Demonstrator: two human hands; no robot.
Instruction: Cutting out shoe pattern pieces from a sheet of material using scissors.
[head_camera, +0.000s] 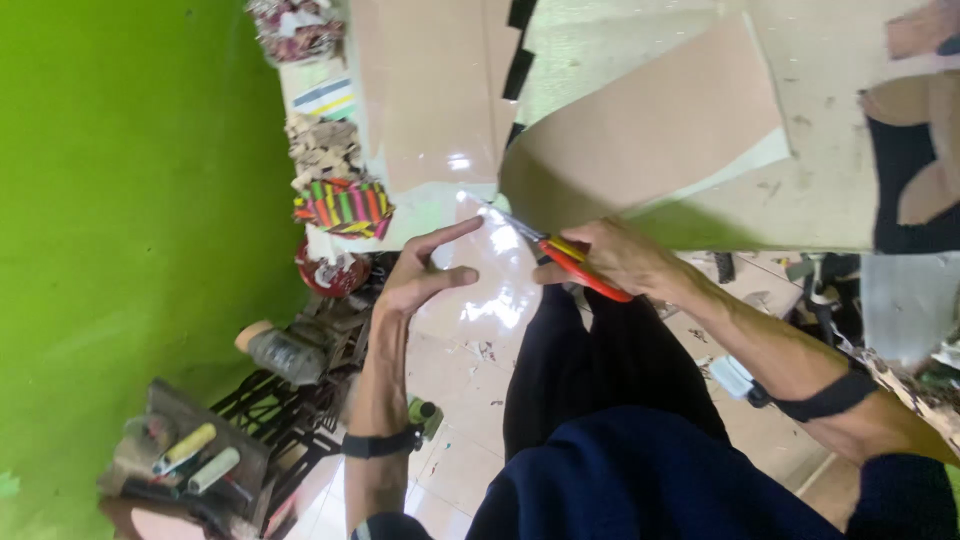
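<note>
As right hand (625, 262) grips scissors (560, 255), cardboard (650, 130)

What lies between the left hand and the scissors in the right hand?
In the head view, a clear plastic sheet spans the gap between the left hand and the scissors held by the right hand.

Two hands, one red-handled cutter (575, 262), perhaps two tan sheets (650, 140), and two wristbands (378, 443).
</note>
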